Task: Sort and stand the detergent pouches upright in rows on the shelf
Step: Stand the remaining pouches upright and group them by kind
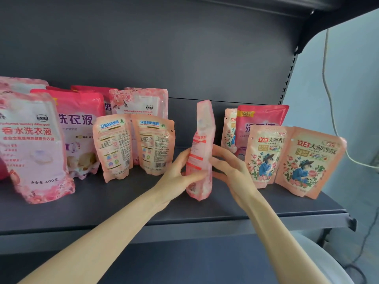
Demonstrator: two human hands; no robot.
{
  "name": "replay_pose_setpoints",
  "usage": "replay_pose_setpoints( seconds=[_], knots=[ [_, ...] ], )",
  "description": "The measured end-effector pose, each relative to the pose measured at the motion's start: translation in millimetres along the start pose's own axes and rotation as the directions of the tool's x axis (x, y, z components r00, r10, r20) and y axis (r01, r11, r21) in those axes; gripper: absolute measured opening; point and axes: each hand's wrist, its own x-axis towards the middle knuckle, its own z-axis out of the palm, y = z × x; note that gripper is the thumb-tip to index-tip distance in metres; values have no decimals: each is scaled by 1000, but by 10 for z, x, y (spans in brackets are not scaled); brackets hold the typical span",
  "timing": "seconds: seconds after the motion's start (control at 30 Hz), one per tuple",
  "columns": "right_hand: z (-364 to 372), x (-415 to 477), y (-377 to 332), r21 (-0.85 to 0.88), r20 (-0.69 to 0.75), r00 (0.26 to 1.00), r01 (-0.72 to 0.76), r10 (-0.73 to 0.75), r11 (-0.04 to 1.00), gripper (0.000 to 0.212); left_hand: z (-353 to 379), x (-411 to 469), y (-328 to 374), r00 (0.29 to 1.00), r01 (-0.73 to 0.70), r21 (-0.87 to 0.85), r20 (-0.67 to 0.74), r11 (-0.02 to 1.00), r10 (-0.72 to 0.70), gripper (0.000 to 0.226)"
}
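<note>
A tall pale pink pouch [202, 140] stands edge-on in the middle of the dark shelf [225, 208]. My left hand [180, 171] grips its lower left side, thumb and fingers curled round it. My right hand [229, 167] touches its right side with loosely bent fingers. Two small peach pouches [133, 146] stand left of it with their backs facing out. Two floral peach pouches [295, 158] stand upright to the right, with a red-pink pouch [260, 117] and another small peach pouch [229, 128] behind them.
Large pink pouches [32, 144] and magenta pouches [80, 128] stand in rows at the left. The shelf's grey back panel [184, 48] rises behind. The slotted upright [287, 78] and a white cable [332, 99] lie at the right. A lower shelf [184, 263] sits below.
</note>
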Motion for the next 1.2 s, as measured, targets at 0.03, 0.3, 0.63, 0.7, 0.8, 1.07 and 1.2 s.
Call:
replay_pose_setpoints(
  seconds=[0.03,0.3,0.63,0.7,0.8,1.07,1.2],
  knots=[
    [12,-17,-7,10,-26,1000,3,-3,1000,30,12,-12,4,1000,5,25,11,1000,-5,69],
    [13,80,60,-106,-128,989,-82,68,991,49,-91,-47,-21,999,31,219,-21,975,-27,66],
    [-52,164,-66,-46,-95,994,-54,49,998,31,-167,-143,1,997,73,171,-42,982,-67,49],
    [-59,161,-76,-6,-70,996,-54,54,998,31,-156,-136,-3,995,66,208,-92,976,-48,45],
    [-82,174,-80,23,-86,996,-24,26,999,33,-150,-89,-34,989,46,244,-147,969,-10,45],
    [-81,356,-9,15,-177,984,21,-18,1000,27,-31,123,-133,958,57,376,-282,925,56,46],
    [-96,509,51,-15,-194,981,14,-16,1000,29,24,249,-169,939,125,470,-340,874,49,34]
  ],
)
